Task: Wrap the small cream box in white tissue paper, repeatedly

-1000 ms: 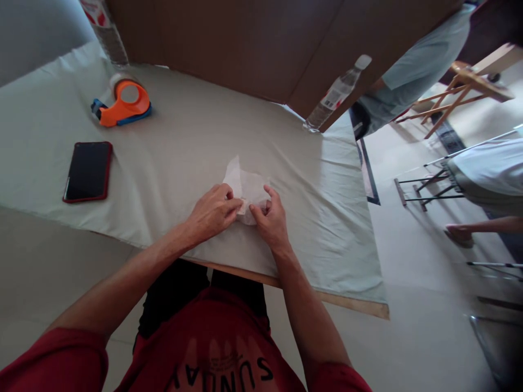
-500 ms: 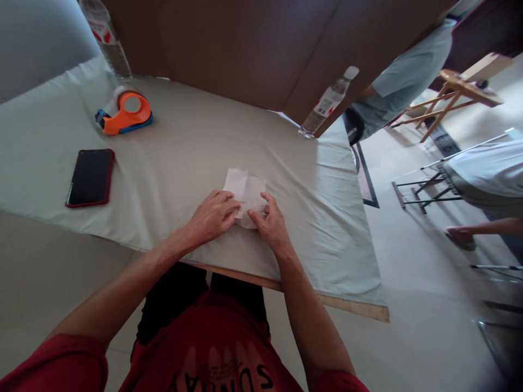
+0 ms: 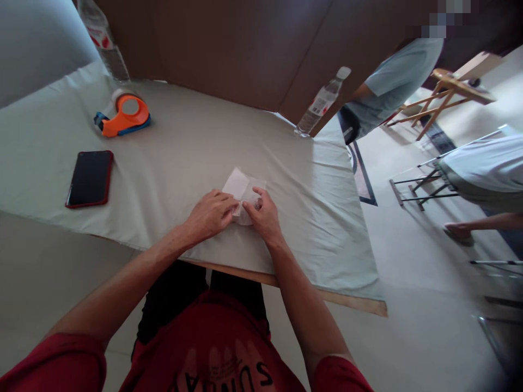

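Observation:
A white slip of paper (image 3: 236, 183) lies on the table, partly under the fingers of my left hand (image 3: 212, 212). Beside it is a small clear, crinkled plastic bag (image 3: 244, 218), largely covered by my hands. My left fingers are closed on the bag's edge, with a small pale piece showing at their tips. My right hand (image 3: 263, 215) curls over the bag's right side, its thumb pressing near the left fingertips and its forefinger raised. What lies beneath the right palm is hidden.
A phone in a red case (image 3: 90, 178) and an orange tape dispenser (image 3: 126, 115) lie to the left. Water bottles stand at the back left (image 3: 104, 43) and by the brown panel's (image 3: 229, 49) right end (image 3: 322, 103). Other people sit to the right.
My right hand has moved slightly left, bringing its thumb up to the left fingertips. The paper slip has turned and tilted a little. My view has shifted slightly.

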Motion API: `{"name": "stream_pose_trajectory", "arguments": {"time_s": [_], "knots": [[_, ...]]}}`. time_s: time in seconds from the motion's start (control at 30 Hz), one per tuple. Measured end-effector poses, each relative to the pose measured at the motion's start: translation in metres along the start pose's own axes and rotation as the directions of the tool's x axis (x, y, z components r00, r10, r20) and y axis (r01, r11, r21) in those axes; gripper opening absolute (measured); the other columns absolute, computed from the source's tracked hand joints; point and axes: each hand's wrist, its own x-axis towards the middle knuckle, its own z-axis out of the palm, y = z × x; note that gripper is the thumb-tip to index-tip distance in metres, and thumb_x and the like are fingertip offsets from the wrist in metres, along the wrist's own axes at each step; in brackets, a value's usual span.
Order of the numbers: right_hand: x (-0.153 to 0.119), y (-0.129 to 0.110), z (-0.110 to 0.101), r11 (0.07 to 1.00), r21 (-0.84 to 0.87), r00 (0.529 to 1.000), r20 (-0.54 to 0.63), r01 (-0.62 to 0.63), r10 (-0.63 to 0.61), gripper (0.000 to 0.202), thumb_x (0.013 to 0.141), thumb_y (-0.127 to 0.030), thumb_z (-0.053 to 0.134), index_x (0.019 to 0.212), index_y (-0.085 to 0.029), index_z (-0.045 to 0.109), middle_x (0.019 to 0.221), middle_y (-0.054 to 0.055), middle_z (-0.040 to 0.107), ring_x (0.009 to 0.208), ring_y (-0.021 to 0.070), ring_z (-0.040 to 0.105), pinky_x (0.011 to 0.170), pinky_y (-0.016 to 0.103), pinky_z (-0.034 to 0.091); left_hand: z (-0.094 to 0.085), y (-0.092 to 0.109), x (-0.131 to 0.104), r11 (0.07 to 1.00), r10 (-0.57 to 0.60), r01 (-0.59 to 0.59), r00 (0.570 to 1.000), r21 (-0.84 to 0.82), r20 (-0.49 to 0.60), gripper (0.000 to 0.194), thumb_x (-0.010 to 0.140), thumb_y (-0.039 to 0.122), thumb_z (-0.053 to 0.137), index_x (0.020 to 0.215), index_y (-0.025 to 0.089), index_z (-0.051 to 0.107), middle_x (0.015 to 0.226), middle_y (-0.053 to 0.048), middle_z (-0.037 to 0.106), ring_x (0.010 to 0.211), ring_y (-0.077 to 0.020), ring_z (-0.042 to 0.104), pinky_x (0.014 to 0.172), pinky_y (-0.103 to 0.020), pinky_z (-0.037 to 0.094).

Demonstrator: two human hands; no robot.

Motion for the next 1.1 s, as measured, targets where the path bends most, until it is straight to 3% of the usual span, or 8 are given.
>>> {"name": "stream_pose_trajectory", "arguments": {"time_s": [0.2, 0.4, 0.6, 0.73, 1.1], "knots": [[0.008, -0.011, 0.005, 0.996, 0.012, 0.996, -0.039, 0.086, -0.085, 0.051, 0.076, -0.03, 0.054, 0.124, -0.016, 0.058, 0.061, -0.009, 0.042, 0.058, 0.0146, 0.043, 0.064, 0.03, 0.042, 0.005, 0.018, -0.008, 0.994, -0.094, 0.097, 0.994, 0.046, -0.059, 0.023, 0.09, 0.012, 0.053, 0.103, 0.018, 0.071, 0.103, -0.009, 0.073, 0.098, -0.0244, 0.061, 0.092, -0.038, 0.049], [0.01, -0.008, 0.002, 0.995, 0.064, 0.997, -0.014, 0.079, -0.078, 0.051, 0.08, -0.037, 0.057, 0.126, -0.016, 0.058, 0.066, -0.007, 0.047, 0.061, 0.0149, 0.045, 0.066, 0.031, 0.043, 0.008, 0.026, -0.009, 0.974, -0.12, 0.151, 0.976, 0.171, -0.18, 0.018, 0.093, 0.019, 0.057, 0.1, 0.019, 0.074, 0.113, -0.013, 0.068, 0.101, -0.0269, 0.057, 0.089, -0.041, 0.049], [-0.007, -0.001, -0.003, 0.981, 0.19, 0.999, -0.027, 0.026, -0.022, 0.054, 0.083, -0.04, 0.061, 0.131, -0.017, 0.055, 0.077, -0.003, 0.055, 0.066, 0.0145, 0.051, 0.065, 0.03, 0.045, 0.004, 0.021, -0.004, 0.974, -0.086, 0.105, 0.991, 0.203, -0.101, 0.019, 0.093, 0.019, 0.057, 0.102, 0.019, 0.074, 0.117, -0.013, 0.065, 0.101, -0.0259, 0.057, 0.086, -0.037, 0.051], [-0.008, -0.003, 0.001, 0.961, 0.264, 0.996, -0.047, 0.085, -0.075, 0.054, 0.083, -0.037, 0.063, 0.133, -0.017, 0.055, 0.079, -0.003, 0.058, 0.065, 0.0126, 0.053, 0.067, 0.029, 0.047, 0.005, 0.02, -0.002, 0.978, -0.101, 0.107, 0.994, 0.179, -0.043, 0.019, 0.096, 0.021, 0.055, 0.099, 0.019, 0.074, 0.112, -0.011, 0.064, 0.101, -0.0239, 0.057, 0.083, -0.033, 0.052], [-0.006, -0.012, 0.01, 0.934, 0.352, 0.998, -0.031, 0.062, -0.054, 0.064, 0.085, -0.032, 0.062, 0.144, -0.015, 0.047, 0.084, 0.0, 0.067, 0.07, 0.0134, 0.062, 0.071, 0.03, 0.051, 0.014, 0.018, -0.002, 0.986, -0.161, 0.165, 0.98, 0.027, -0.114, 0.019, 0.096, 0.022, 0.056, 0.107, 0.019, 0.071, 0.123, -0.013, 0.054, 0.095, -0.0206, 0.061, 0.082, -0.036, 0.056]]}}
